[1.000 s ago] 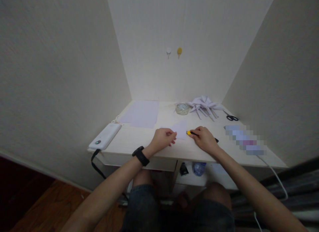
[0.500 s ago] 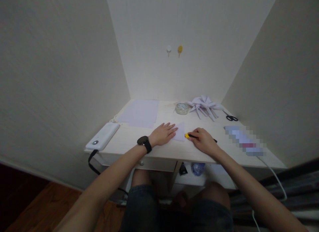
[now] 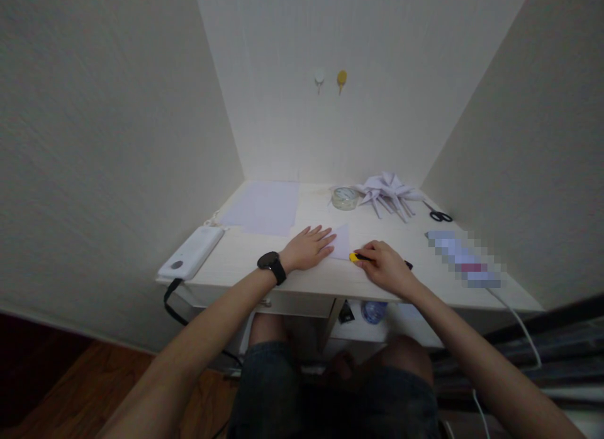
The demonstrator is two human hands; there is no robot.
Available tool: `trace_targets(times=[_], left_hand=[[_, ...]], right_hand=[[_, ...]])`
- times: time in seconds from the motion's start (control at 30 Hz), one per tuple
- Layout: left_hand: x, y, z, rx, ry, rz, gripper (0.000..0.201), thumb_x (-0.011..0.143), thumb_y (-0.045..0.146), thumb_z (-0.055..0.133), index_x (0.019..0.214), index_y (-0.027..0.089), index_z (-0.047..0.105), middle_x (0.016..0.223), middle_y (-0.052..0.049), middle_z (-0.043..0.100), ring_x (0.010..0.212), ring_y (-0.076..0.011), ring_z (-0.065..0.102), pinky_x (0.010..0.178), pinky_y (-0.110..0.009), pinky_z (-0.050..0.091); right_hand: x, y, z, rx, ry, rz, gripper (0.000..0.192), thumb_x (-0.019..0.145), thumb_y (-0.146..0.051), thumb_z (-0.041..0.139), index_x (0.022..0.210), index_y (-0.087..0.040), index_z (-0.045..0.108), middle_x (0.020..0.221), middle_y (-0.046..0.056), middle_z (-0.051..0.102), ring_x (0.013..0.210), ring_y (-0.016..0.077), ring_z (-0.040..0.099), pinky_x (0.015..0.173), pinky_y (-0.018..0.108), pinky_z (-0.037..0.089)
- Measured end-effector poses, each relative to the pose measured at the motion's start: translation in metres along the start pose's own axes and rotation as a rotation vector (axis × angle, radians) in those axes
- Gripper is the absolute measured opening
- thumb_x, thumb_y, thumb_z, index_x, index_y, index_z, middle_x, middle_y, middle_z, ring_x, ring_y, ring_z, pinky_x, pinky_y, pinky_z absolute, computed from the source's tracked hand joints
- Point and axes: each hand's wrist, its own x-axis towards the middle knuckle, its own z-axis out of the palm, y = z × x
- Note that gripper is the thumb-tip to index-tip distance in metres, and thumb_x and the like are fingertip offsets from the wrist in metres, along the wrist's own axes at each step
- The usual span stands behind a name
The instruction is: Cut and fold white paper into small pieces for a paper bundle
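It looked like a home craft nook: a small tabletop (image 3: pixel 283 275) between plain walls, with wall hooks (image 3: pixel 330 79), tape roll (image 3: pixel 344 198), scissors (image 3: pixel 440 215) and paper sheets (image 3: pixel 264 207).

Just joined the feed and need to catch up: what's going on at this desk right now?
A person sits at a pale desk. The left hand lies flat, fingers spread, on a small folded sheet of paper. The right hand has its grip closed on a yellow-and-black tool, its yellow tip touching the desk beside the paper's edge. Further back sit a flat sheet of paper, a roll of clear tape, a pile of folded paper shapes and scissors. A white power bank lies at the left edge.
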Motion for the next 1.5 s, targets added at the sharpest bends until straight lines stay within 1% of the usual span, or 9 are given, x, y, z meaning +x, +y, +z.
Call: trace_targets(times=[0.13,0.43,0.5,0.6,0.7,0.8,1.07,1.37,1.5], left_hand=[[-0.001,0.001,-0.003,0.001,-0.011,-0.010,0.058,0.103,0.047,0.021,0.152,0.019,0.034,0.160,-0.009,0.029,0.147,-0.0295,0.026,0.119,-0.048,0.019],[-0.001,0.003,-0.004,-0.018,-0.020,-0.016,0.058,0.103,0.047,0.022,0.152,0.019,0.033,0.160,-0.010,0.028,0.148,-0.0298,0.024,0.119,-0.048,0.017],[0.000,0.001,-0.006,-0.032,-0.042,-0.010,0.057,0.104,0.044,0.018,0.153,0.020,0.032,0.160,-0.009,0.028,0.148,-0.0294,0.023,0.119,-0.048,0.016],[0.001,-0.003,-0.008,-0.076,-0.074,-0.003,0.055,0.104,0.040,0.014,0.154,0.021,0.028,0.161,-0.006,0.028,0.149,-0.0265,0.023,0.119,-0.044,0.018],[0.001,-0.006,-0.008,-0.102,-0.074,-0.006,0.055,0.104,0.041,0.013,0.154,0.023,0.028,0.160,-0.003,0.029,0.149,-0.0249,0.023,0.119,-0.042,0.019],[0.001,-0.008,-0.006,-0.090,-0.063,-0.001,0.055,0.104,0.042,0.013,0.154,0.025,0.030,0.161,-0.001,0.028,0.149,-0.0246,0.021,0.119,-0.043,0.017],[-0.001,-0.006,-0.005,-0.087,-0.086,0.004,0.056,0.103,0.043,0.012,0.155,0.025,0.026,0.162,0.002,0.025,0.150,-0.0256,0.017,0.120,-0.046,0.013],[-0.001,-0.008,-0.003,-0.103,-0.058,0.015,0.054,0.103,0.040,0.015,0.155,0.027,0.026,0.161,0.002,0.028,0.150,-0.0238,0.018,0.120,-0.047,0.014],[-0.001,-0.008,-0.002,-0.102,-0.049,0.020,0.054,0.103,0.039,0.016,0.155,0.027,0.026,0.161,0.001,0.029,0.150,-0.0235,0.019,0.119,-0.047,0.015]], right_hand=[[-0.006,-0.001,0.004,-0.001,0.039,-0.007,0.025,0.090,-0.024,0.058,0.109,-0.020,0.074,0.097,0.010,0.067,0.092,0.0242,0.059,0.084,0.036,0.047],[-0.009,-0.007,0.003,-0.013,0.065,-0.013,0.024,0.091,-0.027,0.058,0.105,-0.018,0.075,0.094,0.011,0.066,0.089,0.0246,0.058,0.081,0.037,0.047],[-0.008,-0.005,0.003,-0.004,0.069,-0.026,0.023,0.091,-0.026,0.059,0.105,-0.018,0.076,0.094,0.011,0.066,0.089,0.0244,0.058,0.081,0.037,0.048],[-0.008,-0.003,0.004,0.005,0.079,-0.038,0.022,0.090,-0.026,0.060,0.104,-0.019,0.076,0.094,0.010,0.067,0.088,0.0242,0.059,0.080,0.037,0.048],[-0.008,-0.002,0.004,0.003,0.082,-0.048,0.022,0.091,-0.026,0.059,0.103,-0.020,0.077,0.093,0.010,0.067,0.088,0.0245,0.060,0.080,0.037,0.049],[-0.008,-0.001,0.005,0.006,0.078,-0.062,0.022,0.091,-0.025,0.059,0.103,-0.019,0.077,0.093,0.010,0.067,0.088,0.0246,0.060,0.080,0.038,0.048],[-0.004,0.011,0.007,0.093,0.043,-0.087,0.023,0.088,-0.022,0.059,0.103,-0.020,0.076,0.095,0.010,0.067,0.089,0.0240,0.059,0.079,0.037,0.049],[0.000,0.018,0.006,0.111,0.012,-0.086,0.024,0.089,-0.024,0.057,0.103,-0.022,0.077,0.095,0.010,0.067,0.089,0.0241,0.060,0.079,0.038,0.050],[-0.004,0.025,0.002,0.124,0.001,-0.073,0.025,0.088,-0.026,0.057,0.104,-0.023,0.077,0.094,0.009,0.067,0.090,0.0244,0.060,0.081,0.039,0.050]])
